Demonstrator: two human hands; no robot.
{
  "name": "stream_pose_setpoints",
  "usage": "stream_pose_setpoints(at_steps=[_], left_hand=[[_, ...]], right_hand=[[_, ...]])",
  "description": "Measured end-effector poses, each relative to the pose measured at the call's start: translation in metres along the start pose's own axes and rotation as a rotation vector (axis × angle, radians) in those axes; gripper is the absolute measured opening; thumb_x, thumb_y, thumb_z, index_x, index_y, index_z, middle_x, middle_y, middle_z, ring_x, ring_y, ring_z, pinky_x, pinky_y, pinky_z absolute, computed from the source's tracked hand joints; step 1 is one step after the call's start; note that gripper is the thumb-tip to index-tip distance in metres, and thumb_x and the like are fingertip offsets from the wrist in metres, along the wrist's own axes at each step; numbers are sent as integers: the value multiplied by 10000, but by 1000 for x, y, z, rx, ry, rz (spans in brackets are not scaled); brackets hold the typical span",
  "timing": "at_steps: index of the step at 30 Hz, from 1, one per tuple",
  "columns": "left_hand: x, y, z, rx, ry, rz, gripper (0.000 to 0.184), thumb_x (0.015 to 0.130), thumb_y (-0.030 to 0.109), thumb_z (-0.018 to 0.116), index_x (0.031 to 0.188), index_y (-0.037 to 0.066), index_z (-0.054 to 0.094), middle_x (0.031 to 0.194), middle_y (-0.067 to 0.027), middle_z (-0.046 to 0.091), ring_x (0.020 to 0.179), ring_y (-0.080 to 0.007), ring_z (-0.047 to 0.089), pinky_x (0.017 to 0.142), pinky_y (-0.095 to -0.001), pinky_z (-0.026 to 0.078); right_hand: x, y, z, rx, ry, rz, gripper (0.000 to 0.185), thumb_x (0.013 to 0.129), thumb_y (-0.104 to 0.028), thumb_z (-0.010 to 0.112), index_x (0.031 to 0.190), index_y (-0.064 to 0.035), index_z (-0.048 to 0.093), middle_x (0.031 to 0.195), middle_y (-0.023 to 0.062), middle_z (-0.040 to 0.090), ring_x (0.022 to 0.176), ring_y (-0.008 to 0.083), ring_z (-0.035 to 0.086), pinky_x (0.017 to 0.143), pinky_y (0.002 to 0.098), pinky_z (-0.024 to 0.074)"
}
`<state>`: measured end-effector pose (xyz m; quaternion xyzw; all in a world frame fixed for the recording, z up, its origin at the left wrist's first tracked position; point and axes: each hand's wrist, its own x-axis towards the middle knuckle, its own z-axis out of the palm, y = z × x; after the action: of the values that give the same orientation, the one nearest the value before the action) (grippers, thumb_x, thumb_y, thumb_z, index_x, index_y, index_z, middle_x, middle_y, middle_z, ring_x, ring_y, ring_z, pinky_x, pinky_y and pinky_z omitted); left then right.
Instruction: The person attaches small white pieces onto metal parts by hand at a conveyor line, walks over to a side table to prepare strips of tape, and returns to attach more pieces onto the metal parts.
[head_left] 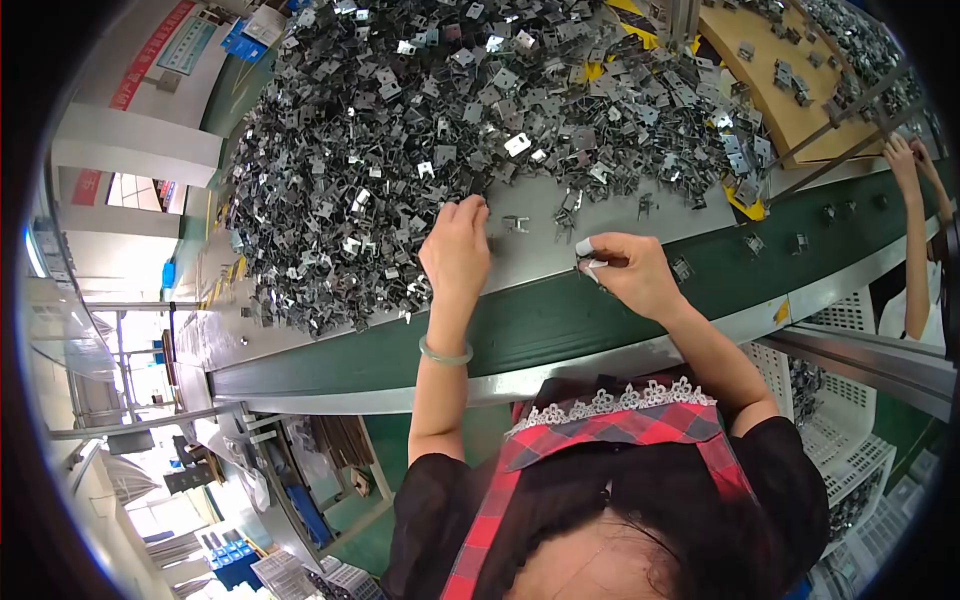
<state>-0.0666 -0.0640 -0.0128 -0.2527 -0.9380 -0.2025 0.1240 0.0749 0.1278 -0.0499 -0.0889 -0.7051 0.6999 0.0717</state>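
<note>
A large heap of small stamped metal brackets [380, 150] covers the metal table in front of me. My left hand [457, 248], with a pale bangle [445, 354] at the wrist, is at the heap's near edge. Its fingers are curled together, and what they may hold is hidden. My right hand [638, 274] is over the green conveyor belt [530, 312], with white covers on the thumb and a finger. Between those tips it pinches a small metal bracket [582, 264], partly hidden. One loose bracket [516, 224] lies on the bare metal between my hands.
Several brackets [754, 244] sit spaced out along the belt to the right. A co-worker's hands [903, 160] are at the far right, by a tan board [745, 75] with more parts. White plastic crates [835, 400] stand below the belt. A metal rail [870, 350] crosses at right.
</note>
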Motion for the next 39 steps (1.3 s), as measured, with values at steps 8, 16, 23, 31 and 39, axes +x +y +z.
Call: stream_pose_setpoints(at_steps=[8,16,23,31,39], left_hand=[[-23,-12,2,317,-423,74,186,852,260,661,955,108,635,740,-101,624,665,-314,632,601,-452,497],[-33,-15,13,303,-104,123,160,864,229,651,881,88,575,848,-112,585,661,-285,634,527,-378,518],[-35,-7,-2,-639,-93,-168,250,917,65,531,1161,71,582,1063,-89,636,711,-171,591,654,-292,490],[-61,27,-11,-1371,-404,-286,220,926,23,510,1101,-63,612,1183,-82,550,922,-159,631,794,-277,544],[-67,30,-4,-1346,-496,-369,383,818,-103,609,1193,-46,562,1129,-111,623,977,-178,656,825,-271,552]], right_hand=[[-4,-8,9,-10,-53,-8,216,808,48,666,1024,61,664,870,29,671,798,43,594,700,200,498],[-13,-4,8,6,-33,-6,216,802,-14,686,1012,37,673,844,35,686,758,35,583,686,216,497],[-17,-12,9,19,-57,-3,245,819,63,639,1063,61,645,913,40,673,832,66,618,738,215,510],[-6,-16,25,223,-123,-69,231,829,9,669,1054,56,640,879,42,681,788,43,601,695,214,495],[-7,-19,17,432,-92,33,206,835,38,655,1039,42,624,910,40,665,829,80,630,750,218,509]])
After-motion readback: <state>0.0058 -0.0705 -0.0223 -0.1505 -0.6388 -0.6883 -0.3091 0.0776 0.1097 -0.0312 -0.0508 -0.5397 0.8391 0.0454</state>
